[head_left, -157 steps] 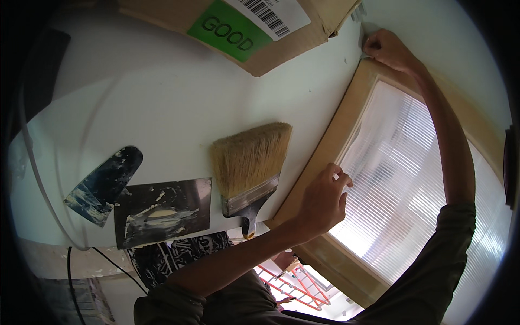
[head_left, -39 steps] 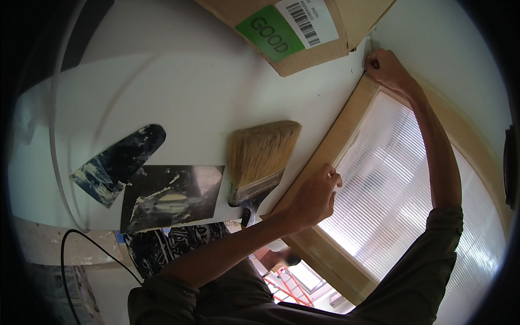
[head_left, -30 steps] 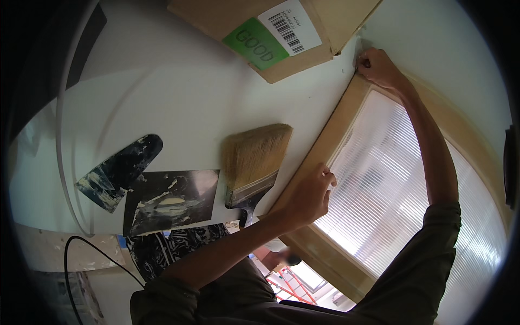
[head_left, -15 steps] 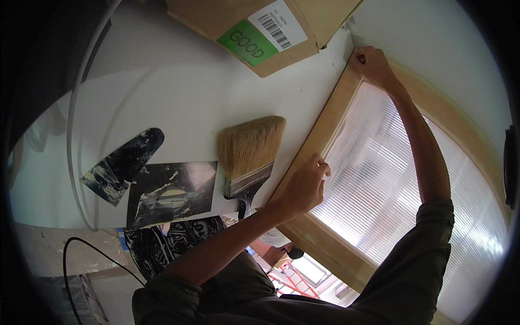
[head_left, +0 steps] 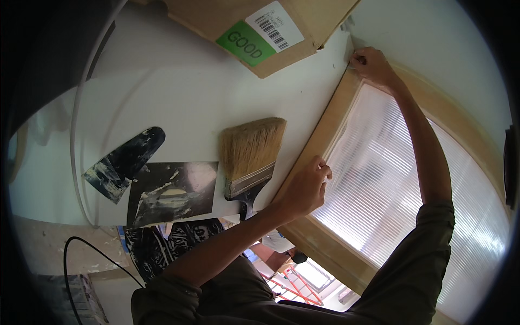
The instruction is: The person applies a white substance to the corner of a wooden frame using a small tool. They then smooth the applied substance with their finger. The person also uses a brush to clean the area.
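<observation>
A wooden frame [head_left: 317, 135] holding a ribbed translucent panel [head_left: 390, 179] lies on the white table [head_left: 179, 92]. My left hand [head_left: 304, 187] rests on the frame's near long side, its fingertips pinched at the panel's edge. My right hand [head_left: 372, 64] reaches to the frame's far corner with thumb and fingers pinched on the corner there. A pale, thin band runs along the panel's edge between my two hands; I cannot tell what it is. A wide flat paintbrush [head_left: 250, 157] lies just left of my left hand.
A cardboard box [head_left: 254, 27] with a green and a white label sits at the table's far edge. A paint-smeared scraper [head_left: 123, 162] and a dark smeared square plate [head_left: 173, 192] lie at the left. A black cable [head_left: 81, 254] hangs below the table edge.
My right hand has stayed pinched at the far corner. My left hand has closed its fingers more tightly at the panel's edge. The view has shifted slightly.
</observation>
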Demonstrator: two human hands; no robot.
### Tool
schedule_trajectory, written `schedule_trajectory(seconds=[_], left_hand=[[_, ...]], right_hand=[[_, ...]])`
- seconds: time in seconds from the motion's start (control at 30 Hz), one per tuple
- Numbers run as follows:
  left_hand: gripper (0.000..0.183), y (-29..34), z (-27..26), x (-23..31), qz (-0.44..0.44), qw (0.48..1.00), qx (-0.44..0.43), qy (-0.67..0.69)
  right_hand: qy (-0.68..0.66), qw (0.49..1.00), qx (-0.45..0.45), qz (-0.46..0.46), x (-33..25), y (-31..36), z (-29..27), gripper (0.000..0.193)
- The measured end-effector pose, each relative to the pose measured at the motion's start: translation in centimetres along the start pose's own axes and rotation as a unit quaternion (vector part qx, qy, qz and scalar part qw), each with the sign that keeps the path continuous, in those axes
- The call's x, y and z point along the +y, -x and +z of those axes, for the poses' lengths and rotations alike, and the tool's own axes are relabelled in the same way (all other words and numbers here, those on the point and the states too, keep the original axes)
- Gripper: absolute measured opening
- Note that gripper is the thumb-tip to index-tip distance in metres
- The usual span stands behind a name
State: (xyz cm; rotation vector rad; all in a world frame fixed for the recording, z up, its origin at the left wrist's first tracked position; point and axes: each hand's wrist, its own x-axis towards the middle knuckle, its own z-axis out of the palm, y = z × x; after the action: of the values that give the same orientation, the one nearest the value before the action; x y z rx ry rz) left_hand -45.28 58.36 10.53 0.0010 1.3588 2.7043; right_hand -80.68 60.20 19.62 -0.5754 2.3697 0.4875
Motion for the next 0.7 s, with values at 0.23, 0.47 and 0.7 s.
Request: schedule_trajectory(seconds=[0.23, 0.47, 0.7], left_hand=[[0.023, -4.8, -4.0, 6.1, -0.107, 0.927, 0.216, 0.287], [0.025, -7.5, -6.2, 7.1, -0.034, 0.895, 0.256, 0.365], [0.021, -6.0, -7.4, 6.0, -0.042, 0.914, 0.236, 0.326]], right_hand=[[-0.13, 0.97, -0.198, -0.049, -7.1, 3.5, -3.5, 0.016], [-0.13, 0.962, -0.209, -0.116, -14.1, 7.7, -3.7, 0.012], [-0.201, 0.954, -0.184, -0.128, -9.5, 6.0, -3.8, 0.007]])
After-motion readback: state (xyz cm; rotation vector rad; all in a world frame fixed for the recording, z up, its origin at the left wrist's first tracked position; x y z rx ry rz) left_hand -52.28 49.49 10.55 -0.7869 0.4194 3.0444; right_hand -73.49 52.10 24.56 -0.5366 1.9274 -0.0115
